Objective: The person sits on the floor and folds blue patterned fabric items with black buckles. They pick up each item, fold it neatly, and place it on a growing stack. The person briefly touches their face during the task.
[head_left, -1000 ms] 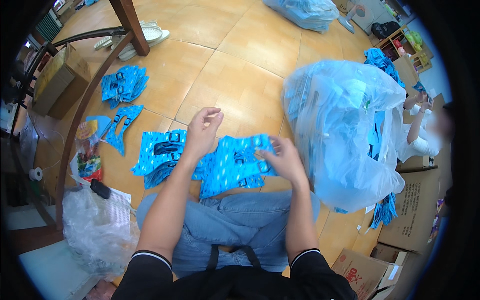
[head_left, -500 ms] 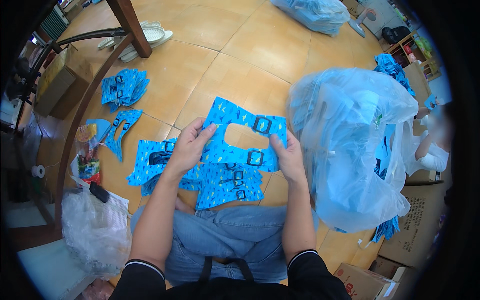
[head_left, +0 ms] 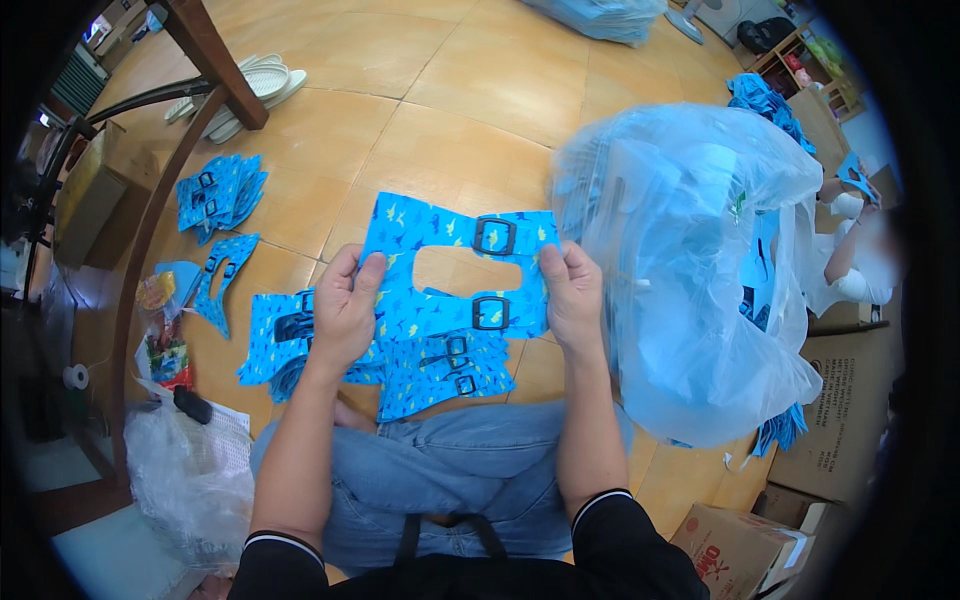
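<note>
Stretched between my two hands is a blue patterned fabric piece [head_left: 400, 262] with a cut-out opening in its middle and two black buckles on its right part. My left hand [head_left: 347, 300] grips its left edge, thumb on top. At its right edge, my right hand [head_left: 573, 295] pinches the cloth the same way. Below it on the floor, partly covered, lies a pile of similar buckled pieces [head_left: 440, 385]. Left of that, another stack [head_left: 265, 335] is partly hidden by my left forearm.
To the right stands a large clear plastic bag [head_left: 680, 330] with blue pieces inside. A small stack [head_left: 220, 195] and a single piece [head_left: 217, 285] lie at left, near a wooden frame leg [head_left: 215, 60]. Cardboard boxes [head_left: 735, 545] sit at lower right; another person [head_left: 850, 260] works beyond the bag.
The held piece has shifted slightly left and now lies flatter and straighter between my hands. The whole view has turned a little, so the surroundings appear moved left and mostly up.
</note>
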Demonstrator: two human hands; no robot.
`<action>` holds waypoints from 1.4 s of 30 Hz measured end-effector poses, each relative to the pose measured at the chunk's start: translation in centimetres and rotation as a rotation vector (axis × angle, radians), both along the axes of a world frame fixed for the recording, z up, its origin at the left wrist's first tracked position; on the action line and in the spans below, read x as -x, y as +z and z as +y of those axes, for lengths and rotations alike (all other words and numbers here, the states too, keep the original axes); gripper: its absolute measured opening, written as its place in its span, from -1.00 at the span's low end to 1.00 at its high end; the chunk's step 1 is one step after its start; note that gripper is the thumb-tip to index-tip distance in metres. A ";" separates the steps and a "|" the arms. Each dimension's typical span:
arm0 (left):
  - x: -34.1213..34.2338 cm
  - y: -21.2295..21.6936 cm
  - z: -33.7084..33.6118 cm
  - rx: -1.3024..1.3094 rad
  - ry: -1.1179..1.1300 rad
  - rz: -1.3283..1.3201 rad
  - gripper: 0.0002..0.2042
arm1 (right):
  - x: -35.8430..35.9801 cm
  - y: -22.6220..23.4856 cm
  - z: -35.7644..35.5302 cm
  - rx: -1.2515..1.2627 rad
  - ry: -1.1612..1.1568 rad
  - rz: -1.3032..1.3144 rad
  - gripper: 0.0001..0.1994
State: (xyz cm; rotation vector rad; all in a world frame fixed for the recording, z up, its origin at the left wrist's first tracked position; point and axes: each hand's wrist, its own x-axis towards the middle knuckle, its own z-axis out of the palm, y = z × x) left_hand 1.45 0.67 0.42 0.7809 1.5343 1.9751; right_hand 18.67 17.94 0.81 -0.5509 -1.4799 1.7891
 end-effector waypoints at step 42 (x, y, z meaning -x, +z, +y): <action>2.9 -0.2 -1.5 0.063 0.194 0.495 -0.88 | 0.5 0.7 -1.5 -0.463 0.207 -0.202 -0.80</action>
